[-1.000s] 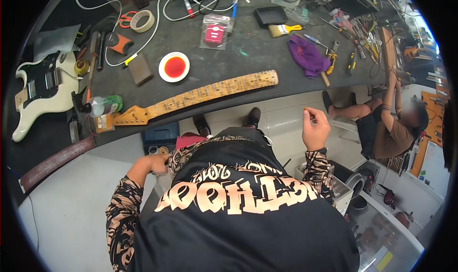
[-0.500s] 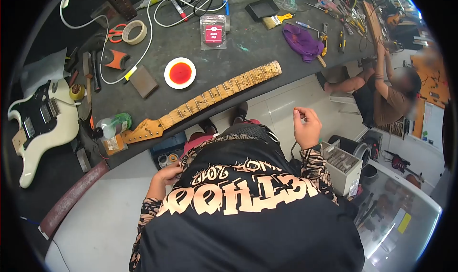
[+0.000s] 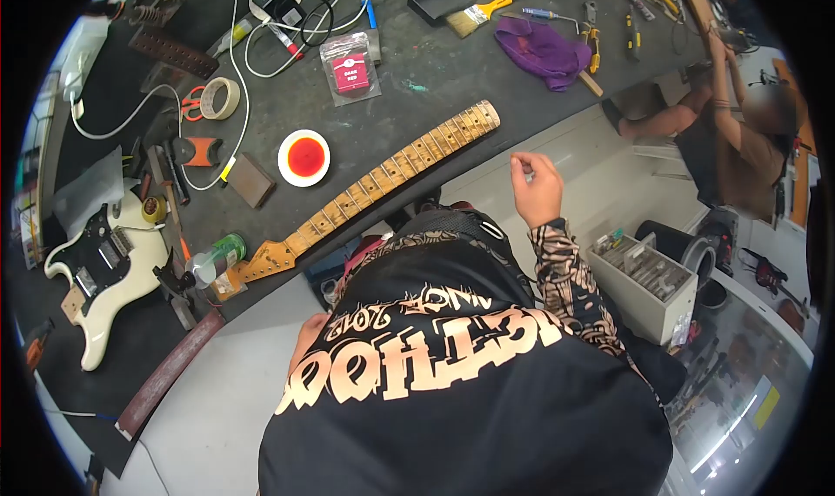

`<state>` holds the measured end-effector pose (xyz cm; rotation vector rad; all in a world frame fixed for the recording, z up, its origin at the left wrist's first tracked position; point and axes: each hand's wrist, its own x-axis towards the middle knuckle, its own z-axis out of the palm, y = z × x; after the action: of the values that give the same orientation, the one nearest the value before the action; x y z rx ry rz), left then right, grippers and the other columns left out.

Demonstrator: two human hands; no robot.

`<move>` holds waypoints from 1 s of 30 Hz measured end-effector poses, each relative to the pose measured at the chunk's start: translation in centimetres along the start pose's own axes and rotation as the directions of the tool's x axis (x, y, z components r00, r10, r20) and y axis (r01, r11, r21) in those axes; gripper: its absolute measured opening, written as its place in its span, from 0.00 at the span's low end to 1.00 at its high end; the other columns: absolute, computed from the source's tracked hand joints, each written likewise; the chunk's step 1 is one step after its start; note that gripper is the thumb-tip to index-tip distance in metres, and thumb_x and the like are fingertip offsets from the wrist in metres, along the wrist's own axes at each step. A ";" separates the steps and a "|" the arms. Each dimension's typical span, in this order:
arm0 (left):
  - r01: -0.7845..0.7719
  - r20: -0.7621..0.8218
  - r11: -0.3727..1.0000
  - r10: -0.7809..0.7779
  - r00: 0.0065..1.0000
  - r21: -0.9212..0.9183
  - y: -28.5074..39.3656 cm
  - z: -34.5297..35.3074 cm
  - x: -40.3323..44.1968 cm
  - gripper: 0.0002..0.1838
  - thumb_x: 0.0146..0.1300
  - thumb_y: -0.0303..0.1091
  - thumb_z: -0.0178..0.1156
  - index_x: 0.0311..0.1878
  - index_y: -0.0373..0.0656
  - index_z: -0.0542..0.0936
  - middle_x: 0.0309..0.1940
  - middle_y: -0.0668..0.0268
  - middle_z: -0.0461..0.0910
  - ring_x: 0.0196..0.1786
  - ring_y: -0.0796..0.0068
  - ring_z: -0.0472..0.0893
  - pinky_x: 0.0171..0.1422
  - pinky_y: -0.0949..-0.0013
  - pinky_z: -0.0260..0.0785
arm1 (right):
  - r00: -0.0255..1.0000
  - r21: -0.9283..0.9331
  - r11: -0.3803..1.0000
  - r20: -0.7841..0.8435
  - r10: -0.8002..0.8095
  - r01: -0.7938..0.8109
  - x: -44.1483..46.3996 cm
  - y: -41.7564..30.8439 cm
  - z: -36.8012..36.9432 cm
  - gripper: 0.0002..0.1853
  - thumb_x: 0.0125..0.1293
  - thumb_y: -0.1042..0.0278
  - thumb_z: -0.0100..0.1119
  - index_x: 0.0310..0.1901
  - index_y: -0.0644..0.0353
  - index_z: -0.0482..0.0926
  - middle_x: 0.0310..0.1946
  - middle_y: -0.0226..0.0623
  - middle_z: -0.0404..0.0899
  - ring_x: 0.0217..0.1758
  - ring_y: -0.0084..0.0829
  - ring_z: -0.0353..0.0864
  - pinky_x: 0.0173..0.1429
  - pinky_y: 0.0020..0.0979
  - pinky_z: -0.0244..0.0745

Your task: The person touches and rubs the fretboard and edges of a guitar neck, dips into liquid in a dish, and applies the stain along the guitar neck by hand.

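Observation:
My right hand (image 3: 537, 190) is raised beside the bench, past the fretboard end of a guitar neck (image 3: 383, 179). Its thumb and fingertips are pressed together; anything between them is too small to make out. Close to my left side, my left hand (image 3: 309, 329) shows only in part, its fingers hidden by my black shirt. The maple neck lies along the bench's near edge, frets up, its headstock to the left. Behind it sits a white dish (image 3: 286, 173) of red liquid (image 3: 305, 157). A packet labelled dark red (image 3: 350, 74) lies farther back.
A cream guitar body (image 3: 110, 315), a bottle (image 3: 228, 251) and a sanding block (image 3: 250, 181) are at left. Masking tape (image 3: 237, 99), a brush (image 3: 470, 19) and a purple cloth (image 3: 539, 57) lie farther back. Another person (image 3: 739, 139) sits at right.
The camera view has turned, shifting the bench things. My right hand has moved up and a little left in view, still pinched. My left hand has slipped farther behind my shirt.

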<state>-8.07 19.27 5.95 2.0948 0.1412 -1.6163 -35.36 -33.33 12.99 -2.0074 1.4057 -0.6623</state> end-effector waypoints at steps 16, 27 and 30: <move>-0.691 0.288 -0.019 0.917 0.276 0.723 38.7 19.9 1.7 0.31 0.59 0.43 0.75 0.63 0.44 0.78 0.57 0.57 0.77 0.63 0.51 0.75 0.67 0.51 0.68 | 0.954 -0.101 0.949 0.010 -0.301 0.300 4.6 2.1 5.6 0.06 0.64 0.68 0.69 0.41 0.56 0.85 0.39 0.34 0.83 0.44 0.41 0.81 0.48 0.42 0.76; -0.627 0.362 -0.122 0.892 0.270 0.769 39.1 22.3 5.9 0.41 0.57 0.51 0.76 0.70 0.43 0.73 0.57 0.60 0.78 0.59 0.57 0.77 0.63 0.56 0.69 | 0.959 -0.091 0.956 -0.026 -0.282 0.279 5.5 -0.1 8.1 0.03 0.64 0.67 0.69 0.37 0.53 0.85 0.34 0.30 0.82 0.40 0.38 0.81 0.44 0.40 0.74; -0.616 0.357 -0.133 0.898 0.256 0.777 39.3 22.2 5.8 0.40 0.58 0.50 0.75 0.70 0.44 0.74 0.55 0.62 0.78 0.57 0.59 0.77 0.61 0.57 0.69 | 0.955 -0.113 0.950 -0.018 -0.296 0.292 4.4 0.6 7.1 0.04 0.62 0.69 0.70 0.38 0.54 0.85 0.35 0.30 0.82 0.40 0.38 0.81 0.44 0.41 0.73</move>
<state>-11.55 -26.02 8.75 2.0944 -1.9038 -0.4135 -29.38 -36.35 7.87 -2.3304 1.1940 -0.7638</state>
